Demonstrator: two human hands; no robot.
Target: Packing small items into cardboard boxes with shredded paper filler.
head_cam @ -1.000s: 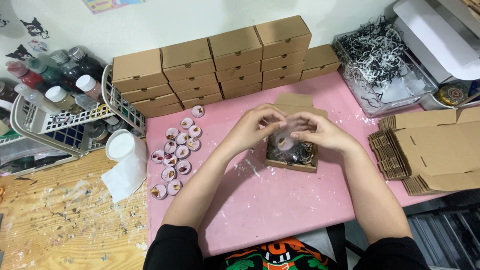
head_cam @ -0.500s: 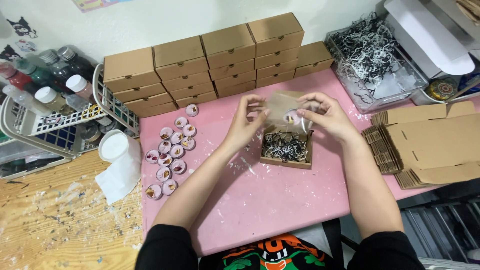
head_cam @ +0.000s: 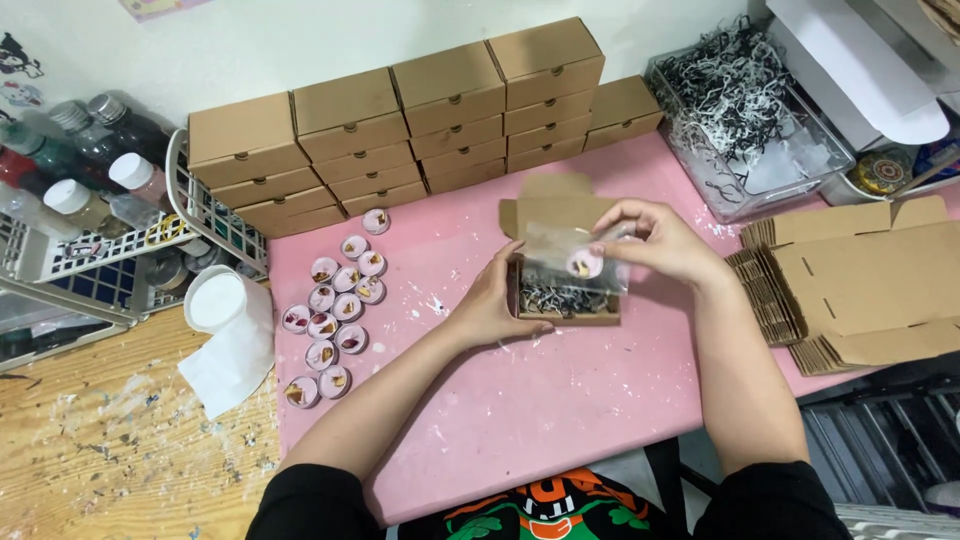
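Right hand (head_cam: pixel 655 240) pinches a clear bag (head_cam: pixel 578 258) holding one pink candle over the open box (head_cam: pixel 562 290) — left hand (head_cam: pixel 505 300) steadies that box. Closed boxes (head_cam: pixel 400 125) stacked far; loose candles (head_cam: pixel 335 305) remain left.

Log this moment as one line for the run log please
left hand: steadies open box of shredded paper | right hand: holds clear bag with pink candle above box | surface: pink mat

There is one camera, worn on the person's head, and it looks almost straight down from close above at the pink table (head_cam: pixel 520 420) with both arms reaching in from the bottom edge.
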